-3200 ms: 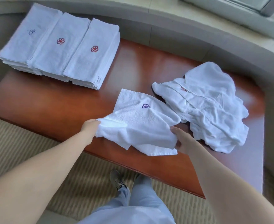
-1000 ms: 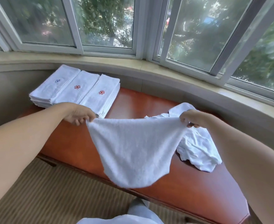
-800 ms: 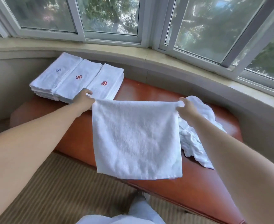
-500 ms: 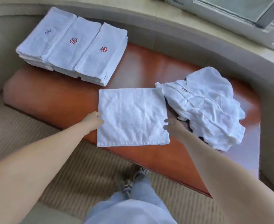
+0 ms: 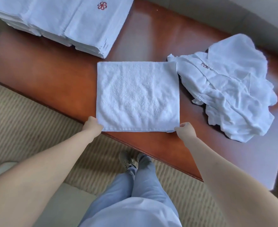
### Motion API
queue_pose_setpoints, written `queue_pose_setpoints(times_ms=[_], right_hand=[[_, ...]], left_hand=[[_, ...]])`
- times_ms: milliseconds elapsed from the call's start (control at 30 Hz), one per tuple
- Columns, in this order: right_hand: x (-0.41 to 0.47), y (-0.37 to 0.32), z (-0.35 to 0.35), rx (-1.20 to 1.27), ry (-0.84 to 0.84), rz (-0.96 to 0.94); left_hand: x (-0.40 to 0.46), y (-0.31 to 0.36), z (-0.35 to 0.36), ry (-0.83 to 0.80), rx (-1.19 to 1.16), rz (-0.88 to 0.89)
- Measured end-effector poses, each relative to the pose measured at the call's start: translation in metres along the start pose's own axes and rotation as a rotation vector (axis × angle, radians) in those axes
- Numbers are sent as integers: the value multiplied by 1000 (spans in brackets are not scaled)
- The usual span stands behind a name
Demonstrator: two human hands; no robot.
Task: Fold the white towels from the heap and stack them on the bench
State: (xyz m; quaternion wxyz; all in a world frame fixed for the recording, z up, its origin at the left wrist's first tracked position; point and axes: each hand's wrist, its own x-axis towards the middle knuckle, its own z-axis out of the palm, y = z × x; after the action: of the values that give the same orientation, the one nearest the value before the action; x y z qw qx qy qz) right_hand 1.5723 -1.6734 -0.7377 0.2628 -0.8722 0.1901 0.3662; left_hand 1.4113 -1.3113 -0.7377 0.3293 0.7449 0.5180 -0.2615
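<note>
A white towel [image 5: 137,95] lies spread flat and square on the reddish wooden bench [image 5: 53,74], its near edge along the bench's front edge. My left hand [image 5: 92,124] pinches its near left corner, and my right hand [image 5: 185,129] pinches its near right corner. To the right lies the heap of crumpled white towels [image 5: 230,89], touching the flat towel's far right corner. At the far left of the bench sit stacks of folded white towels [image 5: 79,25], one showing a red flower emblem.
The bench's front edge runs diagonally from left to lower right. Below it is striped beige carpet [image 5: 28,125], where my legs and shoes [image 5: 130,161] stand. A pale wall ledge [image 5: 216,12] curves behind the bench.
The towel went from crumpled to held up stretched in the air, then was laid flat on the bench. My hands slid from its side edges to its near corners.
</note>
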Motion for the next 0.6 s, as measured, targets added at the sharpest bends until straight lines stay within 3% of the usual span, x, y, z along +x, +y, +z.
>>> queue_pose_setpoints(times_ms=[233, 433, 600], right_hand=[[6, 9, 6, 33, 53, -43], [-4, 11, 6, 70, 109, -90], [-5, 10, 11, -44, 113, -138]], left_hand=[[12, -8, 13, 34, -186, -155], [10, -14, 10, 103, -275, -44], [5, -28, 14, 115, -321, -37]])
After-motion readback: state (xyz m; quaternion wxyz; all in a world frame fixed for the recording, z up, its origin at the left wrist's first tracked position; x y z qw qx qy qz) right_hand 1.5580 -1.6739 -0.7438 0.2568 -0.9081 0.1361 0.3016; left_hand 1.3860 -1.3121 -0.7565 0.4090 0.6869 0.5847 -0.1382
